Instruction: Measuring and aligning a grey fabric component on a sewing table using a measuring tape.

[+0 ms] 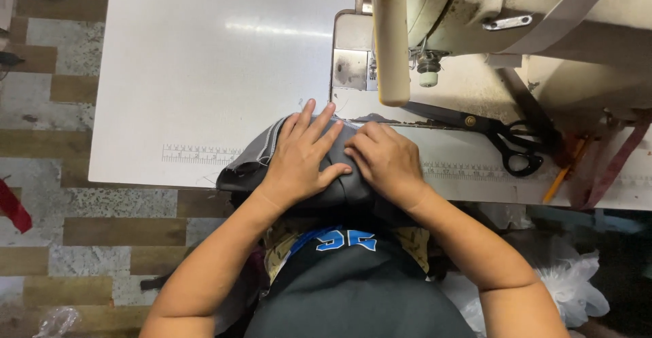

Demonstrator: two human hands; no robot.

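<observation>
I see both hands pressed flat on a piece of dark grey fabric (339, 175) at the near edge of the white desk (204, 73). The left hand (302, 161) lies with fingers (319, 124) spread wide and straight, gripping nothing, the thumb pointing toward the other hand. The right hand (387, 161) rests just beside it, fingers curled narrow onto the fabric's upper edge, touching rather than clasping it. The fabric looks smooth and leather-like, bunched into a rounded mound, with a lighter stitched strip along its left side; its long axis runs roughly across the desk edge, and its far edge points toward the sewing machine (475, 25). A printed ruler strip (200, 154) runs along the desk's front. Black scissors (502, 141) lie behind the right hand, blades pointing left. The cream machine is worn and stained. Clear plastic bags (570, 283) sit on the floor at right.
</observation>
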